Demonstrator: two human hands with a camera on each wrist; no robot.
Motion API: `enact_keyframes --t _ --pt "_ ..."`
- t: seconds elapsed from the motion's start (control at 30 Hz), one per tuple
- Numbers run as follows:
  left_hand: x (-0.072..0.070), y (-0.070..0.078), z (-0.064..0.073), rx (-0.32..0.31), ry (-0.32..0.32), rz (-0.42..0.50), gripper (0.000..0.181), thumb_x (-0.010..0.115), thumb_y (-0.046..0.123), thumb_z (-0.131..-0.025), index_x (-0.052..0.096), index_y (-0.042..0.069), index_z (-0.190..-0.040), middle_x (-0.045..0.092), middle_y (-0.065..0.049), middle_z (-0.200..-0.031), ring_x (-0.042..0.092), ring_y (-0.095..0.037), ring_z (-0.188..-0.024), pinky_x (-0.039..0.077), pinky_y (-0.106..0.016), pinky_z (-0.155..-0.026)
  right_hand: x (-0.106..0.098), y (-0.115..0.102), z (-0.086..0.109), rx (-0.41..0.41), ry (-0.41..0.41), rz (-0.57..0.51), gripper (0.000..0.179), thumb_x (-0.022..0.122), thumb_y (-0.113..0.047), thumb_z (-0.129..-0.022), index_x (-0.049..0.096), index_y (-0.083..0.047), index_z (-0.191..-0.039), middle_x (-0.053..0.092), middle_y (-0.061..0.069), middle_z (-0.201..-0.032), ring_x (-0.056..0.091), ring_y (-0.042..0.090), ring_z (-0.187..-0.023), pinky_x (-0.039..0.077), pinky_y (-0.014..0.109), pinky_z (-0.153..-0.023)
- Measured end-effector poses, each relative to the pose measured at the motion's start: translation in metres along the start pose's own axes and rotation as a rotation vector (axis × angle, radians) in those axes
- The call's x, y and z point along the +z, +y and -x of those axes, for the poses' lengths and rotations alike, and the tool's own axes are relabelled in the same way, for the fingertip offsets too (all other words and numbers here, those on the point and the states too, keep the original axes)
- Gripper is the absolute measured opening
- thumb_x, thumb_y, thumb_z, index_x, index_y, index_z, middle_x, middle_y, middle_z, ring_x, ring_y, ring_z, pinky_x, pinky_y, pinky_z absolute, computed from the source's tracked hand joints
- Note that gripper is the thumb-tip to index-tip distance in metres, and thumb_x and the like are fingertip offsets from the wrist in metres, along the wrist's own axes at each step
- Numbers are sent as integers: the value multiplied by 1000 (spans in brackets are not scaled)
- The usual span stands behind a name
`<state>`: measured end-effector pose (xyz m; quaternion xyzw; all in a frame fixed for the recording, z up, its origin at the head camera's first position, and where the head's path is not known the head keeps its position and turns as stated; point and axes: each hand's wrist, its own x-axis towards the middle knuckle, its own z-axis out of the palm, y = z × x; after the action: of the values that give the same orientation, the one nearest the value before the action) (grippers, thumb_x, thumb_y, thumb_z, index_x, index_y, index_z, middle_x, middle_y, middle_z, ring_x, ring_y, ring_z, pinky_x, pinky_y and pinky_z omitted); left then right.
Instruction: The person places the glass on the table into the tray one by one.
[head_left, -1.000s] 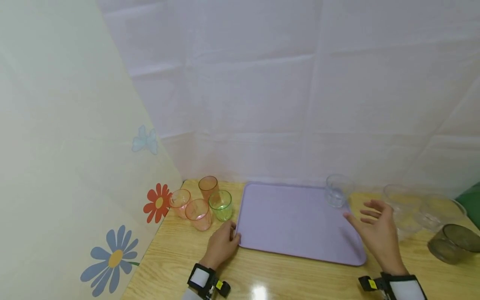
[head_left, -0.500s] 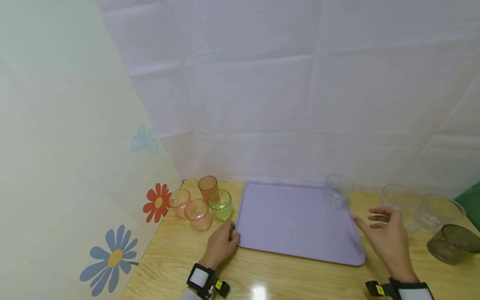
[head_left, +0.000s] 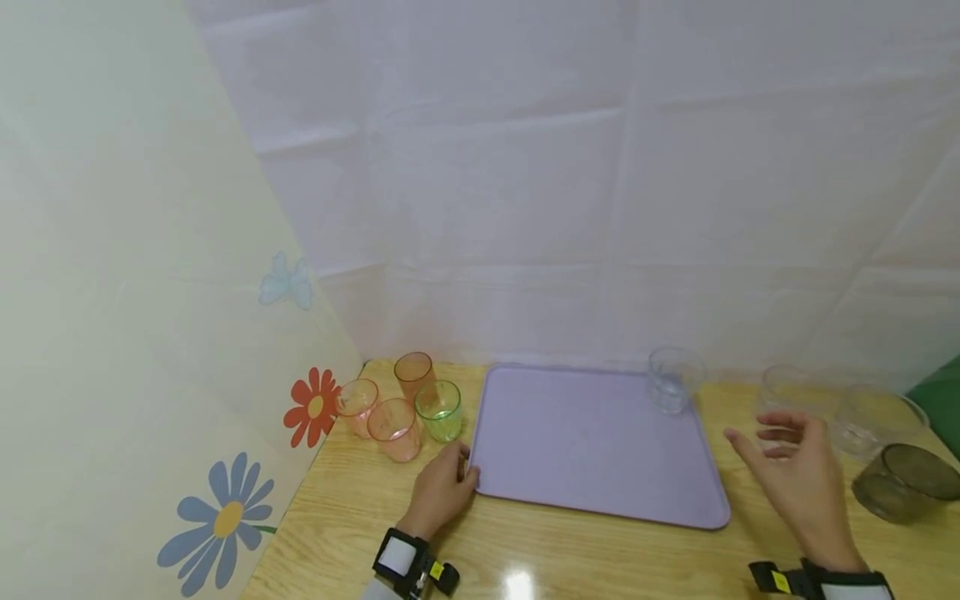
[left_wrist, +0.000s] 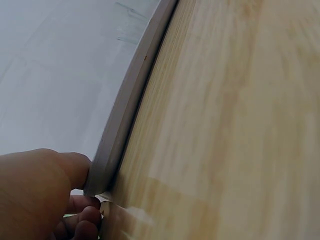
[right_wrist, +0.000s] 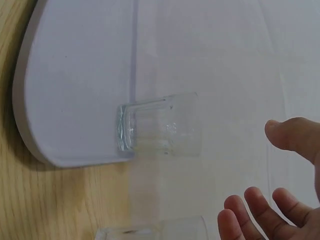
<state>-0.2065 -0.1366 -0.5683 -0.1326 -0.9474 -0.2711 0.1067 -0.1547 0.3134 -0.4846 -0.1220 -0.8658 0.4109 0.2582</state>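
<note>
Head view: the purple tray [head_left: 592, 458] lies flat on the wooden table [head_left: 600, 562], just to the right of the left hand [head_left: 442, 490], whose thumb and curled fingers hold its near left corner. That hold seems best when light and steady, since a sideways tug would likely rock the clear glass [head_left: 672, 392], which stands upright at the tray's far right corner, well apart from this hand. The right hand [head_left: 802, 483] hovers past the tray's right edge, holding nothing, thumb apart from loosely bent fingers; the glass is ahead and to its left, untouched. Ahead and to its right stand more clear glasses [head_left: 877, 425]; their thin walls are hard to make out, so a grip round the lower wall would probably be surer than pinching a rim. Just right of it sits a dark cup [head_left: 905, 483], which a low wrist could nudge. Near the left hand, ahead, cluster a green cup [head_left: 441, 414] and three orange cups [head_left: 395, 429], calling for care if it lifts.
</note>
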Motion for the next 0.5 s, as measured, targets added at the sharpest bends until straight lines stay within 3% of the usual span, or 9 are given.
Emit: enact_keyframes --t 0.17,0.37,0.5 --pt "0 -1 0 0 -3 1 19 64 30 -88 55 17 -98 45 9 -68 43 -7 -55 34 -24 -48 -7 5 -3 -1 31 3 60 76 -30 -81 44 -2 -125 54 -3 -104 45 -13 -80 38 5 -63" --pt "1 -1 0 -2 -11 1 19 64 31 -88 54 18 -98 46 9 -68 44 -8 -55 34 -24 -48 -17 12 -7 61 59 22 56 74 -29 -83 48 -3 -126 52 -17 -95 47 -15 -76 38 6 -62" --pt "1 -1 0 5 -3 -1 19 64 31 -88 54 18 -98 46 9 -68 44 -7 -55 34 -24 -48 -22 13 -8 90 162 37 46 71 -24 -85 55 -4 -122 49 -22 -92 44 -17 -72 36 3 -61"
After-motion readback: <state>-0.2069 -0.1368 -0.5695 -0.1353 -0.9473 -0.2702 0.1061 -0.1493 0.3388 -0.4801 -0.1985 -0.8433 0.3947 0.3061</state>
